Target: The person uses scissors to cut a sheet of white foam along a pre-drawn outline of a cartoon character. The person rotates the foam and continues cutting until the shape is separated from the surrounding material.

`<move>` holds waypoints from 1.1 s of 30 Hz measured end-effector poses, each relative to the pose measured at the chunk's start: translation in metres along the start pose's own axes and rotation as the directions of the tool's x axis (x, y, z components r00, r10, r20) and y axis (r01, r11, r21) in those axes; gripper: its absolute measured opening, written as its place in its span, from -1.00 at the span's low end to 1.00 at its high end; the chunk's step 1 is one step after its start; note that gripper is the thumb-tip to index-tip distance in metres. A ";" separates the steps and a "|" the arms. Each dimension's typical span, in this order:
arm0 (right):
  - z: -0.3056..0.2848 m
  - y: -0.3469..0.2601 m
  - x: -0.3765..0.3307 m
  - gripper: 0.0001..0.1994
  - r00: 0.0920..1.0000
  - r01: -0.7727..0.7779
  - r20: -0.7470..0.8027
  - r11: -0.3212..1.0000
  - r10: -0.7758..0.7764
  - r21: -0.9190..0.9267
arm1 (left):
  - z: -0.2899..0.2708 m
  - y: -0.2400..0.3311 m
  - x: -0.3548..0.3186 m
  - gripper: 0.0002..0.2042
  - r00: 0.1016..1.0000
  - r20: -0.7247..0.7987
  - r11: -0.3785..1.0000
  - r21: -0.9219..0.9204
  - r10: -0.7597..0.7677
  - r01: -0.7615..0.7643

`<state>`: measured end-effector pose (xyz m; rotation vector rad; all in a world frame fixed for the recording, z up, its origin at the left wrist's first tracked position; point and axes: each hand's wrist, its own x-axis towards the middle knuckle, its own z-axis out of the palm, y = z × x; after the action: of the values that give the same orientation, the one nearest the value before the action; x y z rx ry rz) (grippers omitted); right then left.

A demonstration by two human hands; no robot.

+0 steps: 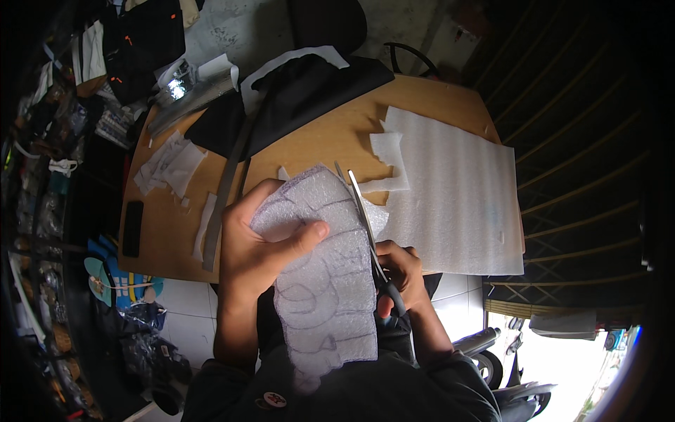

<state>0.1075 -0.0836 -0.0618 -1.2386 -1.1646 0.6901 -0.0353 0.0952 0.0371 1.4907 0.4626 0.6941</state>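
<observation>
My left hand (264,243) grips a piece of white foam sheet (327,281) by its upper left part, thumb lying across the front. Dark pen lines and shapes are drawn over this piece. In my right hand (401,274) is a pair of scissors (370,239), fingers in the dark handles. The blades point up and away, parted at the tips, along the right edge of the foam piece. A small white scrap (376,216) shows just right of the blades. The lower end of the foam piece hangs in front of my body.
A large foam sheet (457,204) with a cut-out edge lies on the right of the wooden table (316,119). To the left are foam scraps (172,165), a long metal ruler (228,190) and a black phone (131,228). Black fabric (309,98) lies at the back.
</observation>
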 end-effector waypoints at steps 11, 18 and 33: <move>-0.007 -0.001 -0.001 -0.14 0.999 -0.035 0.021 0.999 0.034 0.019 | -0.002 0.006 0.000 -0.71 0.997 0.075 0.999 0.033 0.010 -0.013; -0.003 0.003 0.000 -0.12 0.998 0.065 -0.016 0.995 -0.066 -0.069 | 0.001 0.007 0.000 -0.68 0.996 0.087 1.000 -0.022 -0.001 0.003; -0.012 -0.006 0.001 -0.17 1.000 -0.008 0.006 0.999 0.008 -0.053 | -0.004 0.013 0.001 -0.63 0.983 0.171 0.998 0.031 -0.065 0.061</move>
<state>0.1177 -0.0887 -0.0550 -1.2869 -1.1901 0.6737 -0.0389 0.0980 0.0499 1.5387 0.3862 0.5063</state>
